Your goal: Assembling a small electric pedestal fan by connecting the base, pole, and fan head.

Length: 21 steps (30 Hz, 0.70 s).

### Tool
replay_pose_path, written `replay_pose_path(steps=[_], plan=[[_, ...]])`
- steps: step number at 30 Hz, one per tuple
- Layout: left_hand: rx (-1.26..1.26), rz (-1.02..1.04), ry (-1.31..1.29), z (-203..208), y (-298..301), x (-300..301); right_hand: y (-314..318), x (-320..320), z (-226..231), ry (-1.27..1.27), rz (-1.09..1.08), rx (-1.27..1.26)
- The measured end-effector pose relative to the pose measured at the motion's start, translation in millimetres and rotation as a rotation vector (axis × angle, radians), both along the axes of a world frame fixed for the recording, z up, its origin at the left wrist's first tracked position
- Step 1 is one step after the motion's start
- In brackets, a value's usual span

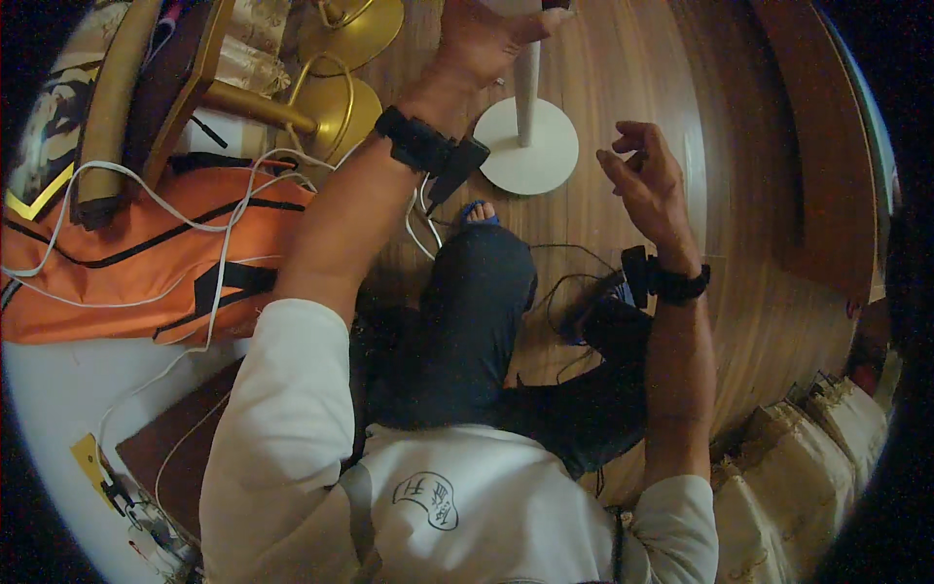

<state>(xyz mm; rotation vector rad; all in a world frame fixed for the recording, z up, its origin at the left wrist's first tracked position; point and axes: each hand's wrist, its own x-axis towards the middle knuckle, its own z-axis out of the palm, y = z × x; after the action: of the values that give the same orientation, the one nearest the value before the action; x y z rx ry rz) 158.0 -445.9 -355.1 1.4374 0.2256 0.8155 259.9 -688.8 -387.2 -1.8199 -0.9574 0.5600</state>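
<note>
My left hand is at the top edge, beside the upper part of a white pole. Its thumb crosses in front of the pole, and a small dark piece shows by the thumb tip; the other fingers are out of sight. The pole rises from a round white base on the wooden floor. My right hand hovers to the right of that base, fingers loosely bent and apart, holding nothing. Each wrist wears a black strap with a small dark box.
An orange bag lies at left, crossed by white cables. Gold round-based stands are at upper left. Dark cables and a dark blue item lie by my leg. A brown wooden panel and beige fabric line the right.
</note>
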Motion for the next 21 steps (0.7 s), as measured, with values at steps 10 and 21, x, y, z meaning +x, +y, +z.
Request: replay_pose_path(steps=[10, 21], plan=[[0.307, 0.108, -0.053, -13.6, 27.8, 6.3, -11.2, 0.4, -1.4, -0.046, 0.000, 0.008], [-0.032, 0.066, -0.031, -29.5, 135.4, -7.3, -11.4, 3.3, 1.6, -0.016, -0.011, -0.134]])
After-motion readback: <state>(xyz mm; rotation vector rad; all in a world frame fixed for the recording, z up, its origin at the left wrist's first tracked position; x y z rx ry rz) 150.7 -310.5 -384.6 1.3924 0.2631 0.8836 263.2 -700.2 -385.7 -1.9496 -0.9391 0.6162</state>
